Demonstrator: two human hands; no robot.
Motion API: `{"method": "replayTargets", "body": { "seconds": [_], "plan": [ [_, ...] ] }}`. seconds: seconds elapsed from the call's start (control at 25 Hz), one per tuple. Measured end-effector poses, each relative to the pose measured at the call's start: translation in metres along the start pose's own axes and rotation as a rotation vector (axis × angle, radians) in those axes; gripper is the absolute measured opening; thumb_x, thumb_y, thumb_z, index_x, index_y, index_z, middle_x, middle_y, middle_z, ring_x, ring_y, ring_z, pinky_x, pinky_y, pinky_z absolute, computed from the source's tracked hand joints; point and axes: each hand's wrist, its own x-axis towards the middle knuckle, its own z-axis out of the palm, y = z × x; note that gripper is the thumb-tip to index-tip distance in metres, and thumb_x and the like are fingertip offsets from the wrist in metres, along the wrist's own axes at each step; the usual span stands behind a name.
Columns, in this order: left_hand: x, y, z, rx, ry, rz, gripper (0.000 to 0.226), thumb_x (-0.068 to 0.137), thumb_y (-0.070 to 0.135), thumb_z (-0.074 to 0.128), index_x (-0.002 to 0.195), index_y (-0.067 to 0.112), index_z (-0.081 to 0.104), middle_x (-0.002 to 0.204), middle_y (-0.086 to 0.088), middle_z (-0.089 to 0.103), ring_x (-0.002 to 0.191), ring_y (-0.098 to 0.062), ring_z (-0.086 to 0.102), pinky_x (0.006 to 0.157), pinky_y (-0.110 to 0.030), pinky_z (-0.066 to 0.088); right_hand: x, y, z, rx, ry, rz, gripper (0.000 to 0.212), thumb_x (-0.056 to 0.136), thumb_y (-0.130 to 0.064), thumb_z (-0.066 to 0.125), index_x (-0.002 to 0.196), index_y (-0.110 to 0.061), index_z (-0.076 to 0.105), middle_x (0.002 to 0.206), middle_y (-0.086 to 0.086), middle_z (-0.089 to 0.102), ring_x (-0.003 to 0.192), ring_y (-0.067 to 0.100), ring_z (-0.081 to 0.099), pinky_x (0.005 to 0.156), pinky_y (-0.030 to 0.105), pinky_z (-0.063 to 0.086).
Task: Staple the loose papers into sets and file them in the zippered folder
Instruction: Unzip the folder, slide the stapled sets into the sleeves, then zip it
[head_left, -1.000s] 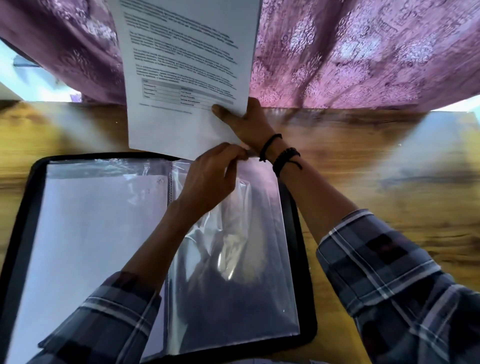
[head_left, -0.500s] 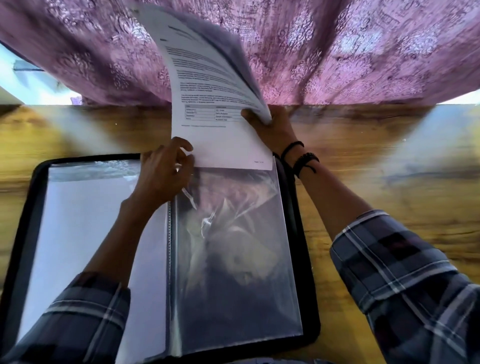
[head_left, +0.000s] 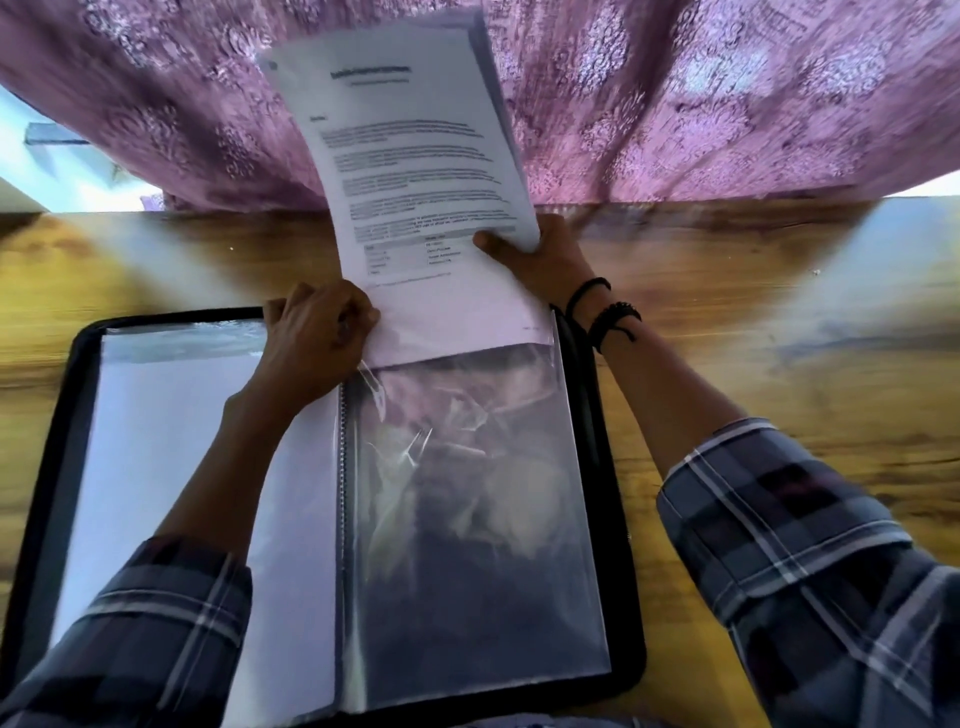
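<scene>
A person files a set of papers (head_left: 415, 171) into an open zippered folder (head_left: 619, 519) lying flat on a wooden desk (head_left: 779, 364), in front of a purple patterned curtain (head_left: 727, 104).

The right hand (head_left: 540, 260), with dark bracelets (head_left: 608, 312) at its wrist, grips the set by its right edge, thumb on the printed face and fingers behind. The left hand (head_left: 317, 343) is closed, knuckles up, at the set's near-left corner. It appears to pinch open the lip of the plastic sleeve (head_left: 478, 519) on the folder's right-hand page, though the knuckles hide the grip itself.

The set stands raised off the desk and leans away from the person, its long axis running from the sleeve mouth up towards the curtain. Its near edge meets the sleeve's far, open end, and it is hard to tell whether that edge is already under the lip. The sleeve lies in line with the set, running back towards the person, so the papers would have to travel straight towards the body along that axis.

The 2 hands bracket the mouth. The left is nearer the spiral spine (head_left: 341, 493) and the right is by the folder's outer rim, where it is better placed to push. The left-hand page (head_left: 182, 441) already holds a white sheet. No staple can be made out on the set.
</scene>
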Motion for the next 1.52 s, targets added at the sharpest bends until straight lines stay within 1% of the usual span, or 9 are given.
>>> {"method": "replayTargets", "body": {
  "seconds": [0.24,0.4,0.52,0.64,0.72,0.84,1.0,1.2,1.52],
  "plan": [
    [0.001,0.038,0.022,-0.002,0.036,0.039,0.020,0.091,0.041,0.060,0.090,0.021,0.063,0.096,0.003,0.065,0.104,-0.030,0.051,0.092,-0.042,0.028,-0.006,-0.003,-0.001,-0.143,-0.144,-0.091,0.034,0.101,-0.033,0.048,0.126,-0.012,0.061,0.113,0.002,0.068,0.101,0.015,0.066,0.089,0.030,0.053],
    [0.007,0.062,0.034,-0.018,0.049,0.145,0.013,0.086,0.030,0.058,0.089,0.020,0.065,0.095,0.002,0.063,0.099,-0.032,0.054,0.088,-0.044,0.034,-0.002,0.001,-0.016,-0.096,-0.125,-0.004,0.016,0.093,-0.004,0.058,0.105,-0.010,0.067,0.087,-0.010,0.068,0.066,-0.014,0.059,0.067,0.010,0.048],
    [0.006,0.060,0.039,-0.013,0.067,0.143,0.013,0.086,0.032,0.058,0.089,0.021,0.065,0.093,0.001,0.062,0.098,-0.032,0.054,0.086,-0.044,0.035,-0.001,0.005,-0.026,-0.017,-0.308,0.166,0.022,0.088,0.000,0.062,0.109,-0.005,0.068,0.102,-0.002,0.070,0.079,0.001,0.065,0.077,0.016,0.051],
    [0.000,0.045,0.040,0.057,0.137,0.095,0.020,0.085,0.043,0.060,0.089,0.024,0.064,0.099,0.002,0.062,0.104,-0.028,0.052,0.091,-0.040,0.031,0.002,0.009,-0.026,0.007,-0.170,-0.008,0.029,0.094,-0.011,0.062,0.122,-0.004,0.061,0.116,0.007,0.066,0.089,0.002,0.066,0.088,0.026,0.055],
    [-0.006,0.026,0.035,0.060,0.213,0.037,0.022,0.085,0.044,0.061,0.088,0.022,0.066,0.104,0.000,0.061,0.106,-0.028,0.050,0.092,-0.037,0.027,0.005,0.015,-0.027,-0.064,-0.184,-0.012,0.031,0.092,-0.009,0.064,0.121,0.000,0.061,0.116,0.009,0.066,0.078,-0.007,0.065,0.084,0.026,0.057],
    [-0.011,0.003,0.033,0.013,0.266,0.041,0.021,0.088,0.034,0.057,0.089,0.016,0.066,0.109,-0.007,0.059,0.108,-0.032,0.050,0.094,-0.036,0.029,0.006,0.011,-0.034,-0.117,-0.424,0.231,0.036,0.087,-0.006,0.070,0.120,0.004,0.063,0.119,0.017,0.067,0.079,0.014,0.065,0.065,0.020,0.054],
    [-0.009,0.000,0.041,0.023,0.261,0.101,0.014,0.090,0.026,0.058,0.090,0.014,0.065,0.110,-0.007,0.059,0.109,-0.033,0.052,0.096,-0.034,0.028,0.013,0.000,-0.019,-0.156,-0.091,0.017,0.057,0.084,-0.011,0.075,0.133,-0.001,0.047,0.129,0.007,0.056,0.101,0.011,0.059,0.088,0.023,0.053],
    [-0.009,-0.003,0.041,-0.048,0.293,0.062,0.016,0.089,0.028,0.058,0.090,0.014,0.065,0.110,-0.007,0.058,0.109,-0.030,0.051,0.096,-0.030,0.026,0.028,0.002,-0.010,-0.354,-0.266,0.034,0.101,0.061,-0.016,0.079,0.147,-0.015,0.027,0.134,0.010,0.048,0.119,0.027,0.049,0.096,0.039,0.048],
    [-0.011,0.001,0.041,-0.102,0.345,0.061,0.015,0.088,0.026,0.064,0.089,0.012,0.068,0.110,-0.012,0.058,0.108,-0.031,0.048,0.095,-0.035,0.032,0.039,0.012,0.005,-0.481,0.037,0.017,0.022,0.084,-0.032,0.069,0.080,-0.011,0.063,0.083,0.006,0.063,0.081,0.017,0.057,0.074,0.029,0.044]
  ]
}}
